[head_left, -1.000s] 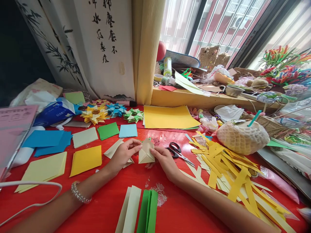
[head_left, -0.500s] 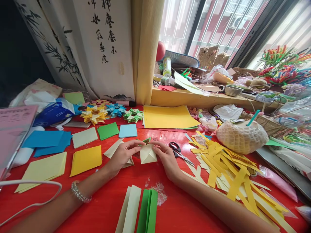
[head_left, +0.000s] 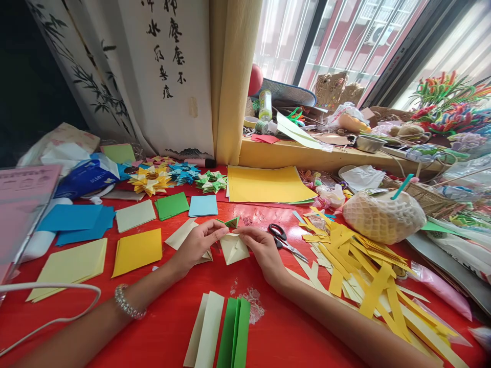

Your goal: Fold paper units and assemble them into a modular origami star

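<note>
A cream folded paper piece (head_left: 233,248) lies on the red table (head_left: 172,317) between both hands. My left hand (head_left: 197,243) pinches its upper left edge and my right hand (head_left: 261,248) pinches its upper right edge. A small green folded triangle (head_left: 231,222) sits just behind my fingertips. More cream paper (head_left: 180,235) lies under my left hand. A beaded bracelet (head_left: 128,304) is on my left wrist.
Scissors (head_left: 282,237) lie right of my right hand, beside a heap of yellow paper strips (head_left: 356,266). Folded cream and green strips (head_left: 222,332) lie near the front edge. Coloured squares (head_left: 136,250), paper stars (head_left: 151,180), a yellow sheet (head_left: 266,184), a netted fruit (head_left: 383,217) surround them.
The cream piece has been pressed down from standing upright to lying flatter on the table. Both hands have closed in on its top edge, uncovering the green triangle behind.
</note>
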Action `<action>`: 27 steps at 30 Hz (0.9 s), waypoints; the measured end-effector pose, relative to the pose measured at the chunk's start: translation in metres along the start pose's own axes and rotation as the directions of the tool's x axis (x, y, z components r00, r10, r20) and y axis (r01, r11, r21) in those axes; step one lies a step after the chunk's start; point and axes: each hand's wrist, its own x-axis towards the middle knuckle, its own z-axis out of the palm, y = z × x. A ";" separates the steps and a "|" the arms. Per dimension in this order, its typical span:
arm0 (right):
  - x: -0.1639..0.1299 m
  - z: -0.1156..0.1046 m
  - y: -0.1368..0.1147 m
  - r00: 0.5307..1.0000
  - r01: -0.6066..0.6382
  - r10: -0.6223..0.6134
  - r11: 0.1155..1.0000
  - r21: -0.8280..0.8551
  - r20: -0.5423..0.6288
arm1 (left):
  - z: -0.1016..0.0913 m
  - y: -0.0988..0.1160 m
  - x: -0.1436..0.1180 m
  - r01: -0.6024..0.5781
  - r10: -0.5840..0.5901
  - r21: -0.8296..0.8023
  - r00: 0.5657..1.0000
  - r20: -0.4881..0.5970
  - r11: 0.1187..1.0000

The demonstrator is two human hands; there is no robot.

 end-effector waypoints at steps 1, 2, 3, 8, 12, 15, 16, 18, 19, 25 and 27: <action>0.000 0.000 0.000 1.000 0.016 -0.016 0.999 -0.030 0.001 | 0.000 -0.001 0.001 0.001 -0.001 0.015 1.000 0.012 1.000; -0.001 0.000 0.001 1.000 0.030 -0.030 0.998 -0.055 -0.001 | 0.000 -0.002 0.001 -0.002 0.001 0.031 1.000 0.025 1.000; -0.001 0.000 0.001 0.999 0.041 -0.041 0.997 -0.072 -0.002 | -0.001 -0.002 0.002 -0.009 0.007 0.049 0.999 0.034 0.999; -0.001 0.001 0.002 0.999 0.035 -0.035 0.997 -0.062 0.003 | -0.001 -0.003 0.002 -0.058 0.056 0.093 0.998 0.022 0.994; 0.000 0.002 0.002 0.999 -0.039 0.040 0.999 0.038 -0.028 | 0.000 -0.002 0.000 -0.083 0.083 0.066 0.997 0.003 0.994; 0.001 0.001 0.003 0.998 -0.062 0.062 0.997 0.037 0.003 | 0.000 -0.004 -0.001 -0.098 0.098 0.078 0.995 0.006 0.992; 0.001 0.001 0.002 0.998 -0.059 0.059 0.998 0.011 0.008 | 0.000 -0.005 -0.001 -0.098 0.097 0.083 0.995 0.011 0.992; 0.002 0.000 0.002 0.999 -0.051 0.052 0.998 -0.036 0.010 | 0.000 -0.007 -0.001 -0.087 0.085 0.090 0.996 0.027 0.992; 0.002 0.000 0.002 0.999 -0.051 0.052 0.998 -0.046 0.011 | 0.001 -0.008 0.000 -0.078 0.075 0.090 0.997 0.036 0.993; 0.001 -0.002 0.004 0.999 -0.038 0.041 0.992 -0.117 0.026 | 0.001 -0.010 0.000 -0.031 0.019 0.099 0.993 0.119 0.995; 0.001 -0.002 0.005 0.999 -0.029 0.032 0.992 -0.126 0.027 | 0.002 -0.010 0.000 -0.025 0.013 0.097 0.992 0.129 0.995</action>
